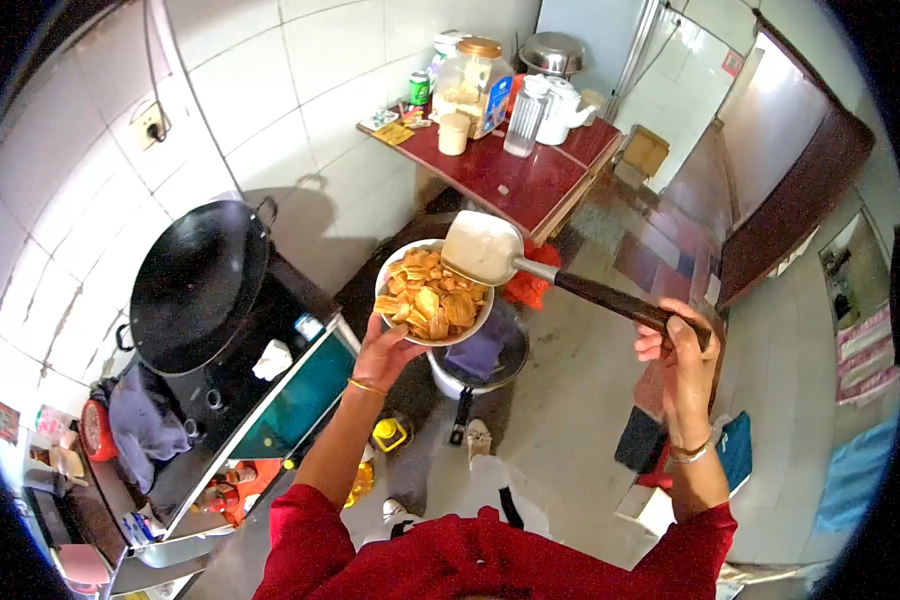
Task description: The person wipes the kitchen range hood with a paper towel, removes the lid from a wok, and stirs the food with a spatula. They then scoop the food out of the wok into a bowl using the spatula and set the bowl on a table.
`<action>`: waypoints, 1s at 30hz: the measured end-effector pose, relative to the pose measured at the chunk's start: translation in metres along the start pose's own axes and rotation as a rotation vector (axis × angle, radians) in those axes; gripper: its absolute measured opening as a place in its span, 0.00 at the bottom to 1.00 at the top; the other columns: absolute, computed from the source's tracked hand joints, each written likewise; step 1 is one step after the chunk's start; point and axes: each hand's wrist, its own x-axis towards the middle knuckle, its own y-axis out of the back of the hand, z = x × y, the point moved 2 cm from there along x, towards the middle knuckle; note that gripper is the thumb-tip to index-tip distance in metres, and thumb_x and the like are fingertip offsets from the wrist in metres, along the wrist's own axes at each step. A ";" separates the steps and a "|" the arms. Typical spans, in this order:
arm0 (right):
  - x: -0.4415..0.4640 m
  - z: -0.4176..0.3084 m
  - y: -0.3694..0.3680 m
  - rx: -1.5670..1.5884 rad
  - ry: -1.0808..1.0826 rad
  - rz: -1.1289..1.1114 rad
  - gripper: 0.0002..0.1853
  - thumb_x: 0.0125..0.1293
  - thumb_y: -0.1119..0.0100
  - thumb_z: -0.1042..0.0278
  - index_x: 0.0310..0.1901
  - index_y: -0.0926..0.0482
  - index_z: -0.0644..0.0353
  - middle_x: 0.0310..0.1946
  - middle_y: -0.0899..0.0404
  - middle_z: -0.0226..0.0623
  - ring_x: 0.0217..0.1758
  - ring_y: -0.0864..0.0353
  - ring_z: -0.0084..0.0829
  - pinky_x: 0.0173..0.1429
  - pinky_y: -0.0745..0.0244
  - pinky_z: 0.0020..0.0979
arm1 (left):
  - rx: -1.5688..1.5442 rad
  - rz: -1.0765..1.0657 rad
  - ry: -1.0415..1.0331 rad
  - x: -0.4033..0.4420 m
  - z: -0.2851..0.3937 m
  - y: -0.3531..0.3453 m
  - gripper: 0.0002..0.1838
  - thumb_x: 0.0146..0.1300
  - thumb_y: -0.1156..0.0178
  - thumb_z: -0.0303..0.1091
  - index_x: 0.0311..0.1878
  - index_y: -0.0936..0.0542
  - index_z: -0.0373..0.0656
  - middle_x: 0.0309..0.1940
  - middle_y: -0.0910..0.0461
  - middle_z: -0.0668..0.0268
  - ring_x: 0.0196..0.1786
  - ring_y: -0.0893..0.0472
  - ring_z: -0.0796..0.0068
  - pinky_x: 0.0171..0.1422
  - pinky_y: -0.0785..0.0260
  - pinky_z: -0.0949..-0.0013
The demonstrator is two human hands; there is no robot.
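A white bowl (383,278) heaped with golden-brown sliced food (432,300) is held up in my left hand (382,358), whose fingers grip its lower left rim. My right hand (682,350) is closed round the dark handle of a metal spatula (482,248). The spatula's broad blade lies over the bowl's upper right edge, against or just above the food. To the left, a large black wok (198,285) stands empty on the stove counter, away from both hands.
A red table (490,190) with a jar, a pitcher and a white kettle stands ahead. Below the bowl a pot (505,355) sits on the floor. Yellow-capped oil bottles (390,433) are near my feet. A dark cloth (145,420) lies on the counter.
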 end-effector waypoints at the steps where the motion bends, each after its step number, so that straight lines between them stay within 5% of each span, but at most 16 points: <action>1: 0.021 0.013 0.015 0.045 -0.046 0.044 0.15 0.59 0.50 0.69 0.44 0.29 0.72 0.27 0.23 0.47 0.23 0.21 0.30 0.28 0.24 0.26 | 0.000 -0.007 -0.017 0.025 -0.007 -0.008 0.34 0.54 0.45 0.25 0.63 0.46 0.52 0.56 0.35 0.60 0.54 0.29 0.56 0.53 0.31 0.51; 14: 0.161 0.101 0.133 0.111 -0.221 0.257 0.20 0.57 0.47 0.57 0.44 0.30 0.66 0.23 0.26 0.40 0.21 0.26 0.25 0.24 0.30 0.22 | 0.015 0.130 -0.055 0.238 -0.095 -0.008 0.27 0.56 0.51 0.21 0.59 0.46 0.48 0.52 0.33 0.55 0.51 0.27 0.57 0.47 0.26 0.56; 30: 0.197 0.127 0.152 0.061 -0.266 0.292 0.18 0.55 0.47 0.58 0.41 0.27 0.64 0.25 0.23 0.39 0.22 0.25 0.26 0.25 0.30 0.23 | -0.003 0.207 -0.076 0.319 -0.108 -0.006 0.25 0.61 0.54 0.22 0.60 0.45 0.50 0.56 0.37 0.56 0.56 0.31 0.54 0.53 0.29 0.52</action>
